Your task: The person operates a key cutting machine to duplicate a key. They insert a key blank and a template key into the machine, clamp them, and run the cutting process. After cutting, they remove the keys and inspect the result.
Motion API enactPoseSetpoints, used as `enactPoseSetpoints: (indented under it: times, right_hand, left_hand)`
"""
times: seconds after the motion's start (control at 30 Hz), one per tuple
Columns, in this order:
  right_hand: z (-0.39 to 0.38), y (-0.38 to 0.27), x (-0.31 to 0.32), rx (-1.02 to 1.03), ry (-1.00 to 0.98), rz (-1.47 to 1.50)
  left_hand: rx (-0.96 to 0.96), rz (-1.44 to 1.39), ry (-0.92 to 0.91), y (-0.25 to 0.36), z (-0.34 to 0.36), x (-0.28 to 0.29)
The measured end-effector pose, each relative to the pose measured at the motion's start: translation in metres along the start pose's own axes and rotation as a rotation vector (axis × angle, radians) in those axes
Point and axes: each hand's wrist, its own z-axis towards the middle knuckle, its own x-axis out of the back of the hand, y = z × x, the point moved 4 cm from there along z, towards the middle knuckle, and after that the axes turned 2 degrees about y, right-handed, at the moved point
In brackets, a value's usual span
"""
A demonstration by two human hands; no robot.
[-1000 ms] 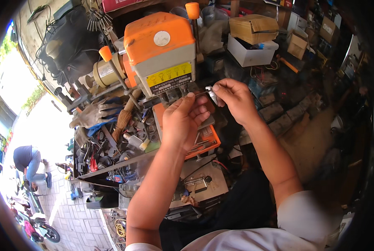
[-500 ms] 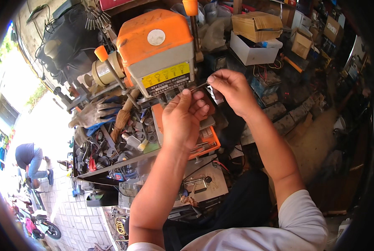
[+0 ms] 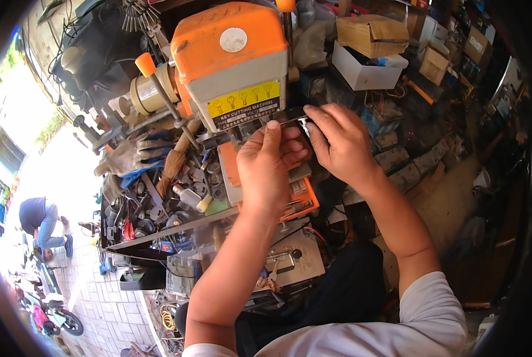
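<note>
My left hand (image 3: 263, 163) has its thumb pressed to a thin dark piece (image 3: 292, 122), its fingers curled beneath. My right hand (image 3: 344, 146) pinches the other end, where a small silver-white piece (image 3: 303, 124) shows between thumb and index finger; whether the two pieces are joined I cannot tell. Both hands are just in front of an orange and grey key machine (image 3: 227, 47), below its yellow label with key drawings (image 3: 242, 97). An orange-and-grey tray (image 3: 302, 196) lies beneath my hands, partly hidden by them.
Loose parts (image 3: 153, 211), gloves (image 3: 136, 153) and a brush (image 3: 174, 166) crowd the left of the bench. Cardboard boxes (image 3: 370, 35) and a white bin (image 3: 361, 71) stand back right. Outside at left, another person (image 3: 37, 220) bends over near a scooter (image 3: 55, 312).
Both hands have shifted slightly right. My right hand's grip has changed, its fingers now bent over the silver-white piece, which was more upright and exposed a second ago. The view has moved slightly.
</note>
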Motion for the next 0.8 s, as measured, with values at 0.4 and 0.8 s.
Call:
enactPoseSetpoints:
  times: [0.4, 0.8]
  right_hand:
    - [-0.004, -0.001, -0.010, -0.036, 0.037, -0.035]
    - [-0.019, 0.003, -0.018, -0.123, 0.063, 0.089]
  left_hand:
    - [-0.081, 0.354, 0.079, 0.008, 0.001, -0.017]
    - [-0.132, 0.417, 0.080, 0.008, 0.000, -0.017]
